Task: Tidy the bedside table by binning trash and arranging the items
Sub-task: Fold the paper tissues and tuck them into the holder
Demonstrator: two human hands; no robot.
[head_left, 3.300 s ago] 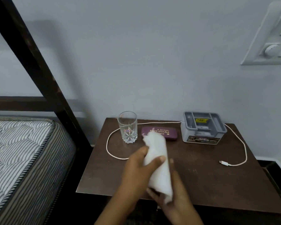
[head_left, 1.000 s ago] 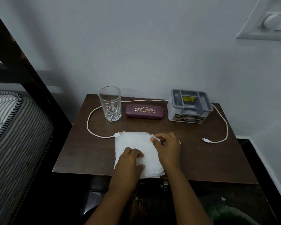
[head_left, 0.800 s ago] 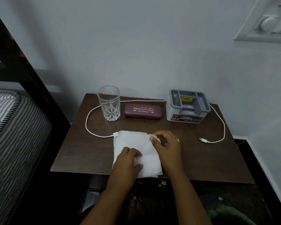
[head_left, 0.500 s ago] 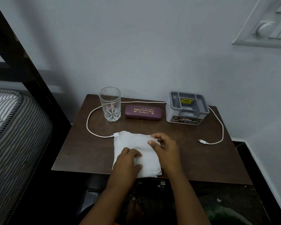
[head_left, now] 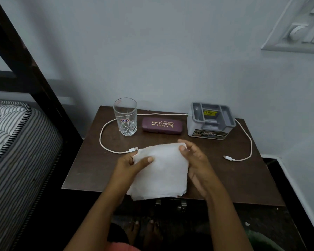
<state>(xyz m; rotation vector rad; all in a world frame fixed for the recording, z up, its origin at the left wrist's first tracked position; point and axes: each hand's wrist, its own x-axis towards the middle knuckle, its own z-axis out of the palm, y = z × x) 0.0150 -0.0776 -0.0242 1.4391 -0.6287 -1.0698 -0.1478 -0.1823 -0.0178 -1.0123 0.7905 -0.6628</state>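
Observation:
A folded white tissue [head_left: 163, 171] is held just above the front of the dark wooden bedside table [head_left: 91, 160]. My left hand [head_left: 129, 165] grips its upper left corner, thumb on top. My right hand [head_left: 196, 160] pinches the upper right corner with its fingers curled. Behind them stand a clear drinking glass [head_left: 125, 119], a maroon spectacle case [head_left: 162, 126] and a grey plastic organiser box [head_left: 211, 120]. A white charging cable [head_left: 105, 127] loops along the back of the table, with one plug next to the tissue and the other plug [head_left: 227, 157] at the right.
A striped mattress [head_left: 13, 142] and a dark bed frame post [head_left: 25, 69] stand to the left. The wall runs right behind the table, with a switch panel [head_left: 297, 29] at the upper right. My bare feet [head_left: 145, 230] show below the table's front edge.
The tissue lay flat on the table under both hands; now both hands have taken its upper corners and lifted it slightly off the surface.

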